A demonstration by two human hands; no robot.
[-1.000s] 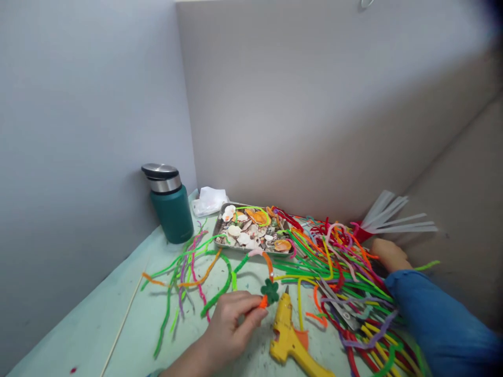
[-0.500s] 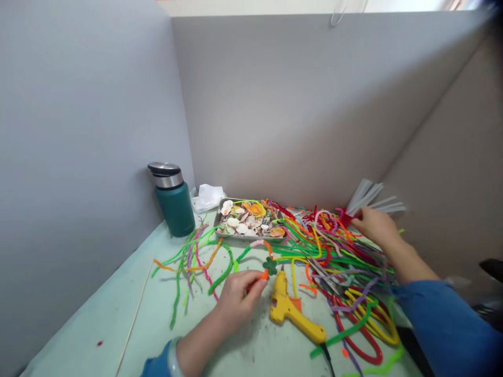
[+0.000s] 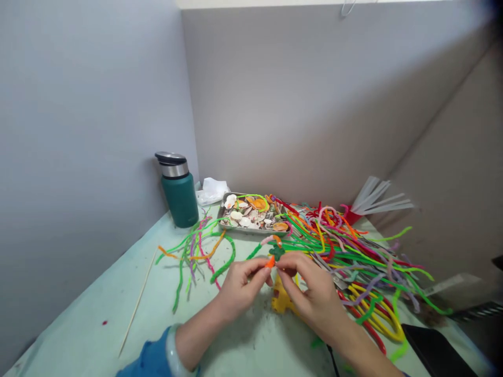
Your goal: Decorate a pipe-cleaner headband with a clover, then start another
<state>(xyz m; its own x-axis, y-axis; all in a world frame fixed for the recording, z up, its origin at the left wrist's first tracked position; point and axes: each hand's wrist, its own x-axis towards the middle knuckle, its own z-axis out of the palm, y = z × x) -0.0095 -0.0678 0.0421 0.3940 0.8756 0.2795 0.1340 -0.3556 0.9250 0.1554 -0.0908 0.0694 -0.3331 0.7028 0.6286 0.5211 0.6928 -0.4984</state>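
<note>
My left hand (image 3: 245, 283) pinches a small orange fuzzy piece (image 3: 270, 262), like a bit of pipe cleaner, between thumb and fingers. Close beside it, my right hand (image 3: 308, 288) has thumb and fingertips pressed together; what they hold is too small to make out. Just beyond the fingertips shows a dark green flower shape (image 3: 277, 252); whether it joins the orange piece I cannot tell. Under my right hand lies a yellow glue gun (image 3: 281, 298), mostly covered. A pink, green and orange pipe cleaner (image 3: 267, 240) curves behind the flower shape.
A metal tray (image 3: 255, 230) of shells stands at the back, beside a teal bottle (image 3: 179, 199). Pipe cleaners (image 3: 346, 246) heap at the right, with a red holder of whitish glue sticks (image 3: 371, 196) behind. A thin stick (image 3: 137, 303) lies left, a black flat object (image 3: 436, 348) front right.
My right hand has come from the red holder of whitish sticks to meet my left hand, covering much of the glue gun. My left hand still pinches the orange piece.
</note>
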